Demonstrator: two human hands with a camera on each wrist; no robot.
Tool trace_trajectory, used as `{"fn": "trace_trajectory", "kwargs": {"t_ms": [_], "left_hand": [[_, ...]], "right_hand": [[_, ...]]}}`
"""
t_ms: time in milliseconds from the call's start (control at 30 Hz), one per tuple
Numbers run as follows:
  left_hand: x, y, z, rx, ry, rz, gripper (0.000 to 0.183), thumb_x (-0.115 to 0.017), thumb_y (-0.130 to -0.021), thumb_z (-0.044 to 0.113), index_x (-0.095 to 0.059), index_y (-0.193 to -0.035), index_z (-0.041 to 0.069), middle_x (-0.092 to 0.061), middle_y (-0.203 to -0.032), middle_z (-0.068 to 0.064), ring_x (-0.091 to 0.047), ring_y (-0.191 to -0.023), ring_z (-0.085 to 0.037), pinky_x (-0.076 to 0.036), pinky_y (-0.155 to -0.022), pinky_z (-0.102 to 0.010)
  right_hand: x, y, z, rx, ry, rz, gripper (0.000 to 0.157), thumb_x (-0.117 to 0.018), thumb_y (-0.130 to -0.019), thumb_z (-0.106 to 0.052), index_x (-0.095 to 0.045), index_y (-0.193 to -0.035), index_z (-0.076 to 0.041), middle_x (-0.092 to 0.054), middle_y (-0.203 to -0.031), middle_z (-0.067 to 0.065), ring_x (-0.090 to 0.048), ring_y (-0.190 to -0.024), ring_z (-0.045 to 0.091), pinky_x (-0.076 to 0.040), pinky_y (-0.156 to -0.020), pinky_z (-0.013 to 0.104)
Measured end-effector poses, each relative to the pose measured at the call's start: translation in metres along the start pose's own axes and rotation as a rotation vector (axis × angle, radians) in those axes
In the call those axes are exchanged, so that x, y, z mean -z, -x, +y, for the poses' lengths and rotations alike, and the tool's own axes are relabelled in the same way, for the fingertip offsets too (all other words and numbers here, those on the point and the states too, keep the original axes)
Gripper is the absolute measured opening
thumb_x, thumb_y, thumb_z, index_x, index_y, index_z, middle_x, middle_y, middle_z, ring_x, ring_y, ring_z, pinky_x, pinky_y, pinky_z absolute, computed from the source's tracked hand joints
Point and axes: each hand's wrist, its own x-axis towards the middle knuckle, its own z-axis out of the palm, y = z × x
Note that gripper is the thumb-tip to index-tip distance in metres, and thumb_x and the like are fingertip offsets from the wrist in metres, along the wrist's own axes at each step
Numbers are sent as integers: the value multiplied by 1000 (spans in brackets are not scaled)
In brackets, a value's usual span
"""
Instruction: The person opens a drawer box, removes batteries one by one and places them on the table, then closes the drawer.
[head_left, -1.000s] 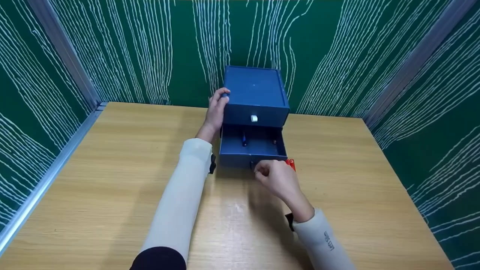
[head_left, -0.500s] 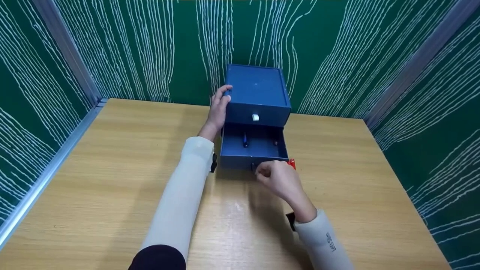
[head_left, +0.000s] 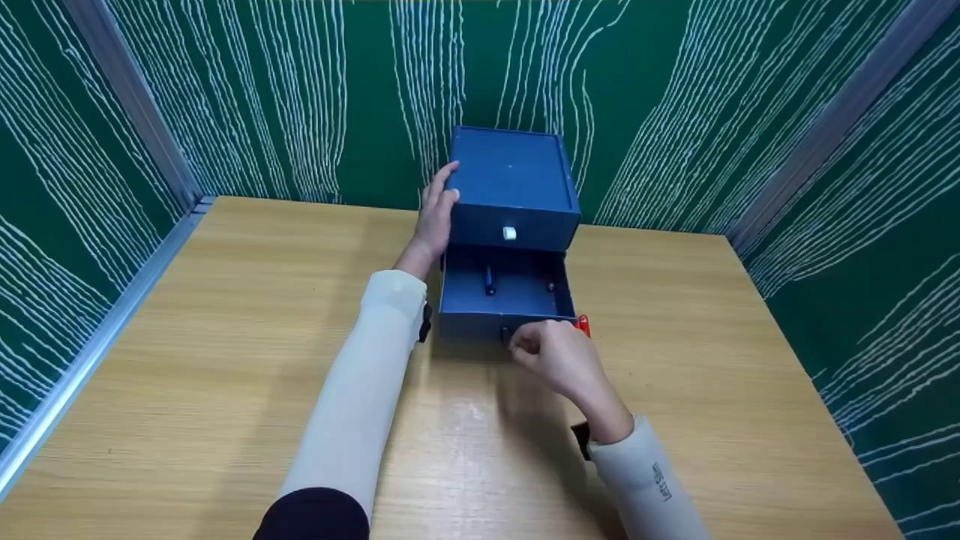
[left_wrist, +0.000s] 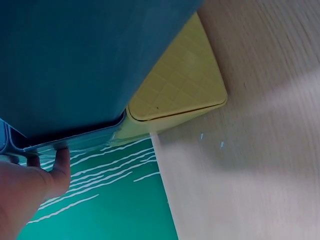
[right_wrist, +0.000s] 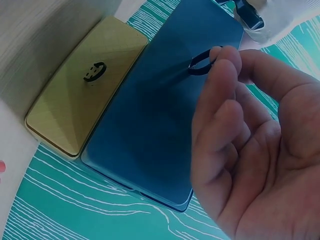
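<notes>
**A Pinch in Front, a Touch at the Side**

From the head view, I see a blue drawer box on the table. Its lower blue drawer is pulled out, with a dark blue pen and a tiny thing inside. The person's left grip is spread on the box's side. The right grip is bent in front of the drawer. A bit of something red peeks out just beyond it.

From the left wrist, the left grip's fingers are fairly straight, touching the blue edge. A yellow part sits next to the blue.

From the right wrist, the right grip's thumb and finger are closed together, pinching the drawer's dark ring.
</notes>
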Motion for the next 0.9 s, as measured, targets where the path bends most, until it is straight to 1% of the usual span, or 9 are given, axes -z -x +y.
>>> {"fn": "trace_trajectory", "kwargs": {"t_ms": [67, 267, 333, 400, 467, 600, 667, 800, 900], "left_hand": [[0, -4, -5, 0, -19, -1, 46, -26, -88, 27, -27, -134, 34, -13, -143, 4, -19, -128, -17, -14, -105, -44], [1, 9, 13, 22, 45, -32, 47, -24, -90, 22, -25, -136, 27, -11, -144, -1, -16, -128, -20, -10, -104, -47], [1, 11, 15, 15, 56, -35, 46, -23, -90, 22, -25, -136, 26, -11, -144, -1, -16, -128, -20, -10, -104, -47], [0, 9, 12, 9, 50, -32, 46, -23, -90, 23, -25, -136, 26, -12, -144, 0, -17, -128, -19, -11, -104, -46], [-1, 5, 7, 2, 44, -30, 45, -23, -91, 24, -26, -135, 29, -13, -144, 2, -17, -128, -18, -11, -104, -46], [-2, -3, -6, 1, 36, -23, 43, -23, -90, 27, -27, -132, 36, -14, -143, 6, -18, -127, -15, -12, -104, -46], [-3, -5, -8, 5, 34, -25, 43, -23, -90, 29, -27, -132, 37, -14, -143, 7, -18, -127, -15, -12, -104, -46], [-1, -4, -7, 5, 73, -57, 43, -23, -90, 28, -25, -133, 35, -13, -144, 7, -17, -128, -15, -10, -105, -46], [1, 2, -1, 6, 103, -93, 45, -22, -91, 26, -21, -135, 31, -10, -145, 6, -16, -130, -17, -7, -105, -46]], "right_hand": [[1, 0, -1, 10, 2, 2, 7, -63, -76, -21, -68, -74, -23, -62, -70, -13, -53, -62, 6, -45, -61, 25], [2, 2, -2, 14, -5, -28, 7, -65, -75, -21, -67, -74, -27, -63, -72, -14, -54, -64, 4, -47, -63, 26], [2, 3, -3, 16, -5, -36, 7, -65, -75, -22, -67, -73, -28, -63, -73, -15, -54, -64, 4, -47, -63, 25], [2, 4, -3, 18, 6, -37, 8, -64, -75, -22, -67, -73, -29, -63, -73, -15, -54, -65, 4, -47, -63, 25], [2, 5, -4, 15, 7, -35, 8, -65, -75, -21, -67, -73, -28, -63, -73, -15, -54, -65, 4, -47, -64, 25], [3, 6, -5, 12, 16, -38, 7, -66, -75, -22, -68, -74, -28, -63, -74, -14, -54, -65, 4, -47, -64, 25], [4, 7, -7, 7, 18, -43, 7, -66, -75, -22, -68, -75, -28, -63, -74, -14, -54, -65, 4, -47, -64, 25], [2, 7, -8, 10, 28, -41, 6, -65, -75, -22, -68, -75, -28, -64, -75, -14, -54, -65, 3, -47, -63, 24], [1, 8, -8, 30, 37, -31, 6, -65, -75, -22, -69, -75, -27, -64, -75, -13, -54, -64, 3, -47, -63, 23]]}}
